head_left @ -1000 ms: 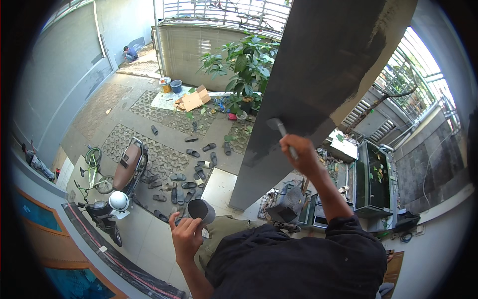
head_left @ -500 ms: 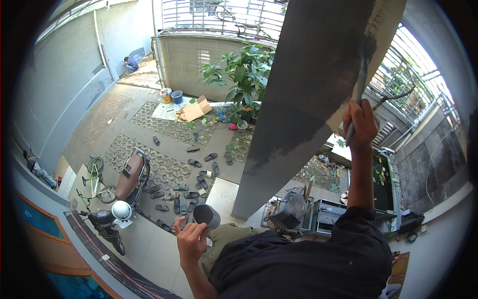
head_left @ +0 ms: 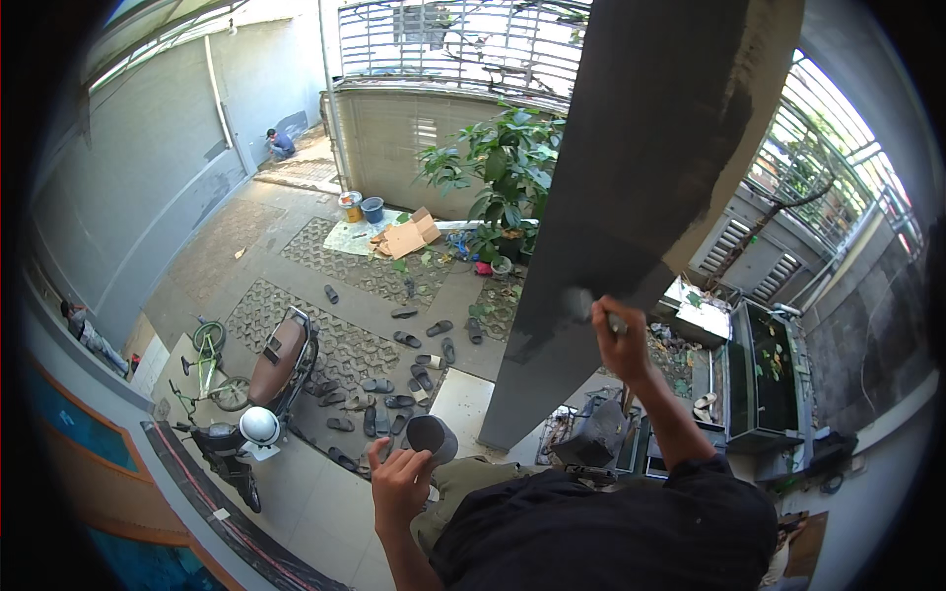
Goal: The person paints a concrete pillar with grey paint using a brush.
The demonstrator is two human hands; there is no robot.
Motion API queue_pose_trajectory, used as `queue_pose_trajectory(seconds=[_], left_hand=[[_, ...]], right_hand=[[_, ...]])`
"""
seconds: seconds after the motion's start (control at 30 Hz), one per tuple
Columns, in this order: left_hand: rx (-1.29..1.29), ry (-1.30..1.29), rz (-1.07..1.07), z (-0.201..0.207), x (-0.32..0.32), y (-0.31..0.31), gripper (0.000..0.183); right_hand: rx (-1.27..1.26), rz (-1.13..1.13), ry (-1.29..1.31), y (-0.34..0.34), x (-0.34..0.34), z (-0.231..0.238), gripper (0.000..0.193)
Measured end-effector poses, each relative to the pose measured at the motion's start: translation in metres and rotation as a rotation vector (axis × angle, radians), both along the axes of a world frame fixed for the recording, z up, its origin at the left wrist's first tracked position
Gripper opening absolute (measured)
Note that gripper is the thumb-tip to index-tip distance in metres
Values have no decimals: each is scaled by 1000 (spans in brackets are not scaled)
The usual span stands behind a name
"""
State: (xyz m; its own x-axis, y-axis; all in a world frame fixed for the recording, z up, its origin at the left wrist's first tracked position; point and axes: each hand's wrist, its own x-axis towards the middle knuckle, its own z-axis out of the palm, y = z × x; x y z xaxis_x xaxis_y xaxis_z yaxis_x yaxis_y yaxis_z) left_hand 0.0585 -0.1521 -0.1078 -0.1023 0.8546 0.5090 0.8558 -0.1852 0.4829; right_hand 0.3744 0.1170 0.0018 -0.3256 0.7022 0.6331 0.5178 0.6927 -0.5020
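My right hand (head_left: 623, 345) grips a paintbrush (head_left: 581, 302), its blurred bristles against the front face of a tall pillar (head_left: 641, 128). Dark grey paint covers most of that face. A beige strip runs down the pillar's right side with an uneven paint edge, and the lower part is a lighter grey. Low at the left, my left hand (head_left: 400, 485) has its fingers round a grey cup (head_left: 434, 439), tilted so its dark mouth shows. What is inside the cup I cannot make out.
Several sandals (head_left: 379, 419) lie on the paving below. A motorbike (head_left: 281, 364), white helmet (head_left: 260, 426) and green bicycle (head_left: 207, 355) stand left. Farther back are buckets (head_left: 371, 209), cardboard (head_left: 409, 236), a leafy plant (head_left: 503, 163) and a crouching person (head_left: 282, 145). A tank (head_left: 764, 384) stands right.
My right hand has brought the brush down and left, from the pillar's upper right edge to the lower front face. My left hand still holds the cup. The whole view has shifted slightly.
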Motion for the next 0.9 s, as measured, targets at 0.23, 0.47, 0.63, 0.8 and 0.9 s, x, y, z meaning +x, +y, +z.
queue_pose_trajectory(seconds=[0.23, 0.47, 0.63, 0.8, 0.9], left_hand=[[32, -17, -2, 5, 1, 10, 17], [62, -39, 1, 5, 5, 11, 18], [52, -25, 18, -3, 4, 5, 19], [-3, -35, 71, -12, -2, -10, 18], [6, -33, 109, -21, -4, -19, 17]], right_hand=[[247, -20, 669, 19, 67, 181, 38], [804, -166, 492, 14, 69, 210, 36], [778, -213, -158, 11, 41, 85, 10], [345, -122, -208, -34, -6, -63, 15], [28, 96, -45, -54, -37, -125, 10]])
